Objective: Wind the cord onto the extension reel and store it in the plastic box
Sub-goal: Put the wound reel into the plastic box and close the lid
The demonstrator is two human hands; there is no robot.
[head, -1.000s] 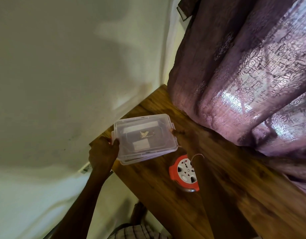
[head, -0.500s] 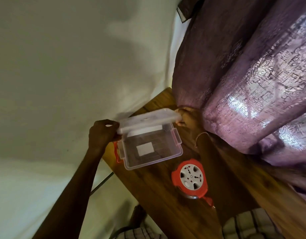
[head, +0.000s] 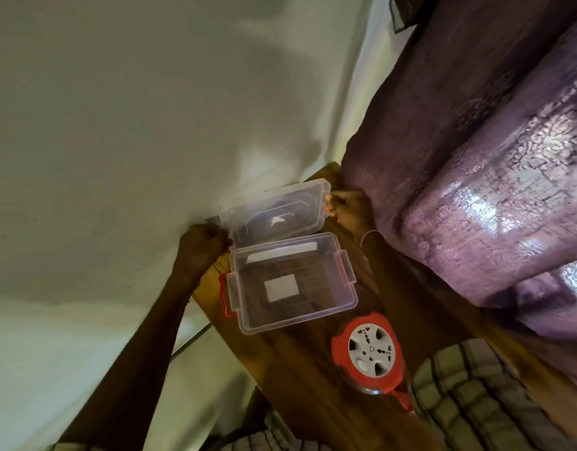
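A clear plastic box (head: 345, 296) with pink side latches stands open and empty on the wooden table (head: 300, 379). Its clear lid (head: 280, 211) is lifted off and held tilted up just behind the box. My left hand (head: 201, 244) grips the lid's left end, and my right hand (head: 347, 208) pinches its right end. The red extension reel (head: 367, 351), with a white socket face, lies flat on the table in front of the box, cord wound in. A red tab sticks out at its lower right.
A purple curtain (head: 476, 164) hangs against the table's right side, touching my right hand. A pale wall (head: 134, 125) runs along the table's left edge. My checked sleeve (head: 469, 402) covers the near right of the table.
The lid was shut on the box a second ago. Both hands have lifted it off and tilted it back toward the wall, so the box now stands open. The view has moved closer.
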